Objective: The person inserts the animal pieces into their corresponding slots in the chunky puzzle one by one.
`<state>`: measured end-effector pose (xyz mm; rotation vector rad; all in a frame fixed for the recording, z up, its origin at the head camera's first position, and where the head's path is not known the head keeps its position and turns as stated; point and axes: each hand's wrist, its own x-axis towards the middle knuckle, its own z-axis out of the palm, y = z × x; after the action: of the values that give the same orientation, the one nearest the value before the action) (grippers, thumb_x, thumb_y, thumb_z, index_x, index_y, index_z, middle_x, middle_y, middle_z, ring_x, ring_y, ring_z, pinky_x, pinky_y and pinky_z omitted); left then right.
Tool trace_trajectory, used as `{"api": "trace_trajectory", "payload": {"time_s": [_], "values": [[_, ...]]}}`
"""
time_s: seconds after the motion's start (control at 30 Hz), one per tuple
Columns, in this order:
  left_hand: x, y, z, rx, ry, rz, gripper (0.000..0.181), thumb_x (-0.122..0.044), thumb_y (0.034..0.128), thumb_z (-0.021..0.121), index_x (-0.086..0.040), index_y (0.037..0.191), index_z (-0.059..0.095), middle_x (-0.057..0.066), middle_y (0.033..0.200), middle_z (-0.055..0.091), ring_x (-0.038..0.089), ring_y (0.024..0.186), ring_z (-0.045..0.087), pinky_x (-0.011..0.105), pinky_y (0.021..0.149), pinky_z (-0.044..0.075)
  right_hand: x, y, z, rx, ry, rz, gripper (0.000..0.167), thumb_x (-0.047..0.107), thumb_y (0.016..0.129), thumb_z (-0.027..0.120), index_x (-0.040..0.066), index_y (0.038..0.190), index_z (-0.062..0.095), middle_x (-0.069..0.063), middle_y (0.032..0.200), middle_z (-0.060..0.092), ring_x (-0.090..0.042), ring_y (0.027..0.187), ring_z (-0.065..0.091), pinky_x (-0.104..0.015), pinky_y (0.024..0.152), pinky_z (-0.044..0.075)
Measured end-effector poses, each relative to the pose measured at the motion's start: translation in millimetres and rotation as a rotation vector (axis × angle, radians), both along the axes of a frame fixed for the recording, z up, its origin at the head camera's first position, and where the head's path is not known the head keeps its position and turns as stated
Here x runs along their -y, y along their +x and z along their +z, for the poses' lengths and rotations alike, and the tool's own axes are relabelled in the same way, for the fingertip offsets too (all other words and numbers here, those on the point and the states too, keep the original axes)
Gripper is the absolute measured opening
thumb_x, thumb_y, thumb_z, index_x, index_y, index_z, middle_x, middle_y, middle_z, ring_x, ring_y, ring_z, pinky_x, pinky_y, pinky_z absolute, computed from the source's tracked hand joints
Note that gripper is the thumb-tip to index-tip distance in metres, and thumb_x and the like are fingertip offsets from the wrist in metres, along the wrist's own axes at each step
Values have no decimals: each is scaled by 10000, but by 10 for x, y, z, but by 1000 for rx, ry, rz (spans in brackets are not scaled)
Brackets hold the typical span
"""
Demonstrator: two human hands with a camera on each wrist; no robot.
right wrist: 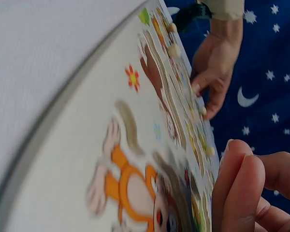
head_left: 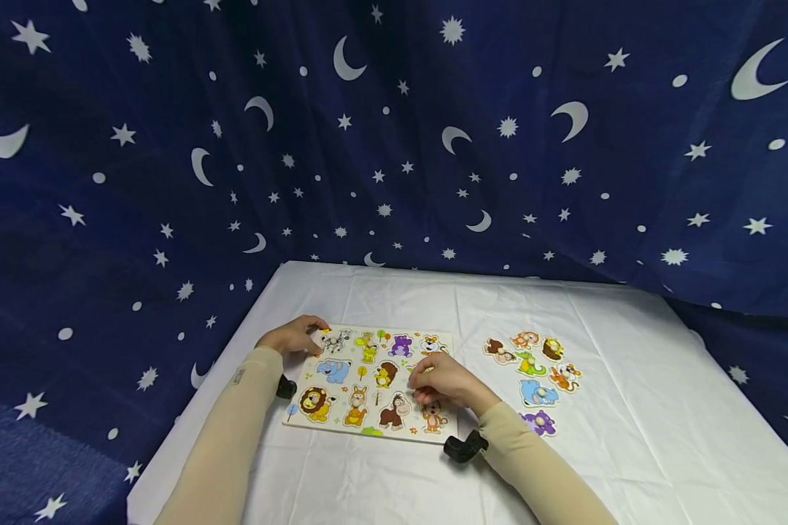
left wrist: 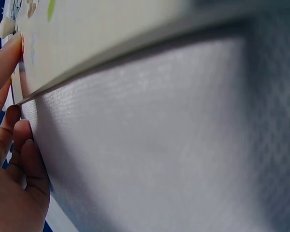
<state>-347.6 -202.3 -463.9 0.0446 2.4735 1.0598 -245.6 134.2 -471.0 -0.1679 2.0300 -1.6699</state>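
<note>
Board [head_left: 337, 420] lies flat on the white cloth [head_left: 381, 481] in front of you. Your left hand [head_left: 293, 336] grips its far left corner, thumb on the face and fingers bent against the edge. Your right hand [head_left: 449, 379] is over the board's right side, thumb and a fingertip pressed together; I cannot tell whether anything sits between them. Judging by the upright knobs, four animals look seated: zebra [head_left: 338, 339], giraffe [head_left: 369, 348], hedgehog [head_left: 386, 374] and kangaroo [head_left: 356, 410]. That makes you roughly a third done, with seven left. Those seven lie loosely clustered on the cloth, right of the board: elephant [head_left: 538, 394], hippo [head_left: 540, 422], tiger [head_left: 566, 377], crocodile [head_left: 529, 364], horse [head_left: 500, 351], lion [head_left: 553, 349] and monkey [head_left: 525, 340]. Their places seem unfilled; the right wrist view shows sunken outlines around the printed monkey and horse, while your right hand hides much of one place from the head view. Smallest are the pale knobs [right wrist: 174, 50], round, standing proud of the face.
</note>
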Motion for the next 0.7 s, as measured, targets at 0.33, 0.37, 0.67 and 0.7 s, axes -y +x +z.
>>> {"api": "trace_trajectory", "payload": {"time_s": [0.33,0.37,0.67,0.7], "values": [[-3,-9,-22,-8,-5,-12,535,-31,807,786,-102,1289,565,195,1573,329,351,1334,351,559,1188,240,-363,33,-7,27,-2,-81,156,8,920,619,-125,1001,635,-24,639,633,-58,526,590,-194,520,526],[2,-7,-25,-7,-2,-9,536,-28,806,786,-104,1290,567,195,1576,324,352,1340,346,557,1189,239,-400,42,-1,28,-3,-85,166,16,924,620,-126,1008,633,-20,641,630,-56,529,591,-194,523,527],[11,-5,-21,-2,15,-9,554,-16,805,777,-95,1307,557,216,1591,284,365,1356,318,559,1187,239,-663,106,34,17,1,-138,199,22,928,595,-147,1031,620,-17,649,633,-54,542,597,-193,536,531],[2,-5,-21,0,16,-10,551,-16,805,778,-95,1304,558,217,1591,284,364,1355,317,557,1188,239,-699,116,38,15,3,-144,207,22,928,593,-153,1036,616,-15,645,635,-53,541,598,-193,536,532]]}}
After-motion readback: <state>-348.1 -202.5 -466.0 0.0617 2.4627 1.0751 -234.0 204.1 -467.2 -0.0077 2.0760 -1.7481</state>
